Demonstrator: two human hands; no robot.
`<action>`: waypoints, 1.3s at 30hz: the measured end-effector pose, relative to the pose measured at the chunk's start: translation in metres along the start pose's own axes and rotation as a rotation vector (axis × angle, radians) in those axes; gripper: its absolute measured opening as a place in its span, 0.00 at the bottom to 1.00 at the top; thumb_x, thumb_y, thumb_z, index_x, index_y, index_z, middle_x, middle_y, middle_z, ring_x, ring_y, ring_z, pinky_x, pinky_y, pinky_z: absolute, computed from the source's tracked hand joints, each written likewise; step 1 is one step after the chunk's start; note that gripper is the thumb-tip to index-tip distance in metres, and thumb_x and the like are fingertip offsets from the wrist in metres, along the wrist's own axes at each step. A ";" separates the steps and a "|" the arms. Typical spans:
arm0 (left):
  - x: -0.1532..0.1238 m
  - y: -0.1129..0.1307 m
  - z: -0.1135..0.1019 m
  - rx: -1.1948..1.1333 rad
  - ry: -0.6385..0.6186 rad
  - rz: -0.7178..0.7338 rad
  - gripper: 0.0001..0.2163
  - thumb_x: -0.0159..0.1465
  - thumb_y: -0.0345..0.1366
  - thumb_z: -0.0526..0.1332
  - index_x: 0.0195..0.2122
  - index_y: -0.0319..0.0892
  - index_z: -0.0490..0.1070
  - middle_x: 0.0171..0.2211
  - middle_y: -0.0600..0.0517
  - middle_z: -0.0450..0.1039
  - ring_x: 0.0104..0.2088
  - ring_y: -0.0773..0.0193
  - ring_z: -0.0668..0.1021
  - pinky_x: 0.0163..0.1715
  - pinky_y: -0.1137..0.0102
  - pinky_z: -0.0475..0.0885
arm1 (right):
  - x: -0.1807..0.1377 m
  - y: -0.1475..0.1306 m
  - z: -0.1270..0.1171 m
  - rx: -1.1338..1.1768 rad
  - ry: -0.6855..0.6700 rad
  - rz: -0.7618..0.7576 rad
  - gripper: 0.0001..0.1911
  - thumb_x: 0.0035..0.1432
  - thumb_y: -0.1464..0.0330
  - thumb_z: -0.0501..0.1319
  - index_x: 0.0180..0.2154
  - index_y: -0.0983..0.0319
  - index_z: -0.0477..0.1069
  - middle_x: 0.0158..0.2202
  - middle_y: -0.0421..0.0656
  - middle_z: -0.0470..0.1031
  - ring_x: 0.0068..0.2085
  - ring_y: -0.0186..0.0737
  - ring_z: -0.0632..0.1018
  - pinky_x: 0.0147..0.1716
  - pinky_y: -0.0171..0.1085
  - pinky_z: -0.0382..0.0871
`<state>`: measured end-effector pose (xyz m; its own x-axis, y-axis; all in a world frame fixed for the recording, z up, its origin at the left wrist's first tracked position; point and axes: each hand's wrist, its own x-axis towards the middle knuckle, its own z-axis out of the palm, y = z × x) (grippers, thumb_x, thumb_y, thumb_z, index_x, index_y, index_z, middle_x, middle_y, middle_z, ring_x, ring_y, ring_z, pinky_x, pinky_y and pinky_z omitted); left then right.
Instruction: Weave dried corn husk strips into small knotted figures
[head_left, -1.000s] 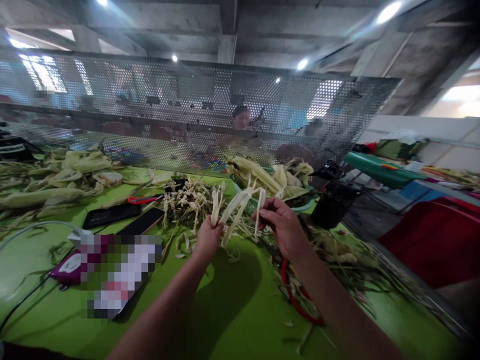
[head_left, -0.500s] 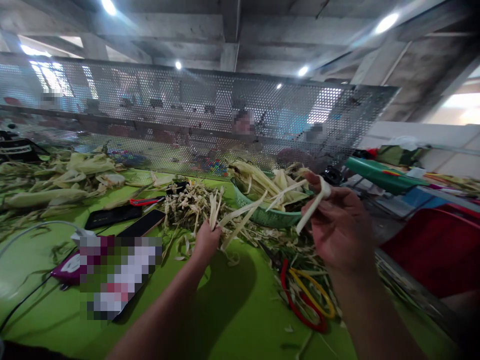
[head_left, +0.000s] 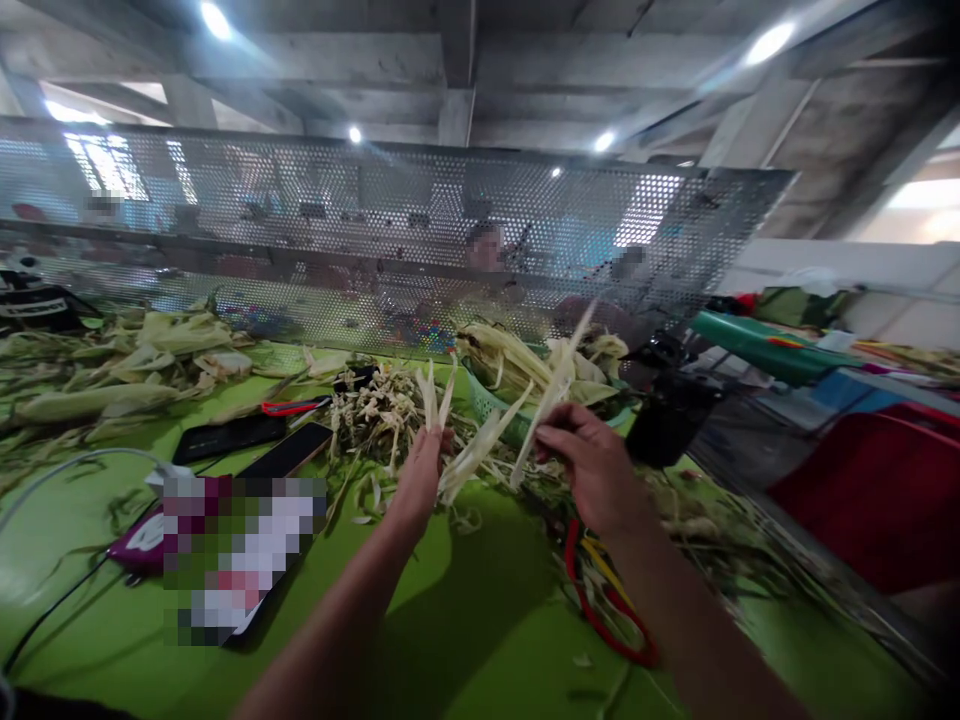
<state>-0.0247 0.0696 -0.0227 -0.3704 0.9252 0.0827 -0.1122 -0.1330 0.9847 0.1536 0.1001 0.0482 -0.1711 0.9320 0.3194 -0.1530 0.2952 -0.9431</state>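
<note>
Over table (head_left: 457, 640), R hand (head_left: 596, 465) pinches 1 husk strip (head_left: 559, 385), long axis slanting up/right; L hand (head_left: 421, 472) grips prob. 2+ strips (head_left: 430, 403).

My green table (head_left: 465, 610), two phones (head_left: 289, 452) left of my left hand (head_left: 424, 465), scissors (red-and-yellow-handled) (head_left: 574, 570) near my right hand (head_left: 596, 465), basket (head_left: 484, 398) beyond.

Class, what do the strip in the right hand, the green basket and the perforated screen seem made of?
Strip: probably dried husk, matt, pale and leaf-thin.
Basket: likely moulded plastic, smooth, evenly green with a holed wall.
Screen: apparently sheet metal, grey, dull sheen, regular punched holes.
</note>
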 end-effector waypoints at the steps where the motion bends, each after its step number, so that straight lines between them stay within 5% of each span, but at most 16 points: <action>1: -0.003 0.001 0.001 -0.081 -0.058 -0.016 0.17 0.62 0.49 0.51 0.39 0.41 0.70 0.30 0.53 0.67 0.21 0.72 0.62 0.21 0.74 0.58 | -0.001 0.006 0.004 -0.016 -0.035 0.027 0.06 0.45 0.69 0.65 0.28 0.62 0.70 0.25 0.37 0.69 0.24 0.30 0.69 0.23 0.31 0.66; 7: -0.009 -0.001 0.007 -0.360 -0.275 -0.142 0.15 0.57 0.46 0.60 0.36 0.40 0.71 0.27 0.55 0.64 0.20 0.75 0.60 0.21 0.76 0.55 | -0.010 0.026 0.018 -0.113 -0.132 0.112 0.08 0.45 0.67 0.65 0.29 0.62 0.69 0.25 0.37 0.70 0.24 0.32 0.69 0.24 0.33 0.66; 14: -0.018 0.009 0.012 -0.227 -0.454 -0.050 0.18 0.52 0.39 0.66 0.44 0.40 0.70 0.33 0.52 0.70 0.27 0.71 0.66 0.26 0.76 0.58 | -0.012 0.036 0.021 -0.184 -0.139 0.116 0.08 0.46 0.68 0.64 0.29 0.62 0.67 0.23 0.37 0.69 0.24 0.31 0.68 0.21 0.31 0.62; 22: -0.008 -0.001 0.009 -0.318 -0.280 -0.119 0.12 0.54 0.42 0.64 0.30 0.38 0.68 0.22 0.57 0.61 0.22 0.73 0.60 0.22 0.76 0.55 | -0.011 0.037 0.018 -0.245 -0.176 0.073 0.12 0.51 0.60 0.64 0.33 0.63 0.70 0.27 0.38 0.69 0.25 0.31 0.67 0.21 0.30 0.60; 29: -0.008 0.007 0.007 -0.451 -0.206 -0.113 0.13 0.52 0.43 0.65 0.31 0.39 0.68 0.26 0.55 0.64 0.24 0.72 0.64 0.24 0.75 0.59 | -0.016 0.040 0.024 -0.357 -0.397 0.151 0.15 0.52 0.56 0.62 0.29 0.62 0.71 0.25 0.37 0.69 0.23 0.30 0.66 0.22 0.31 0.62; 39: -0.005 0.008 0.003 -0.303 -0.175 -0.073 0.13 0.52 0.42 0.66 0.31 0.39 0.68 0.20 0.59 0.59 0.20 0.74 0.60 0.21 0.76 0.55 | -0.014 0.045 0.023 -0.469 -0.343 0.106 0.08 0.49 0.63 0.62 0.29 0.62 0.71 0.24 0.38 0.70 0.26 0.33 0.69 0.24 0.32 0.62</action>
<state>-0.0212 0.0649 -0.0145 -0.1906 0.9795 0.0648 -0.4104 -0.1395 0.9012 0.1263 0.0950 0.0032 -0.4790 0.8633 0.1589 0.3154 0.3381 -0.8867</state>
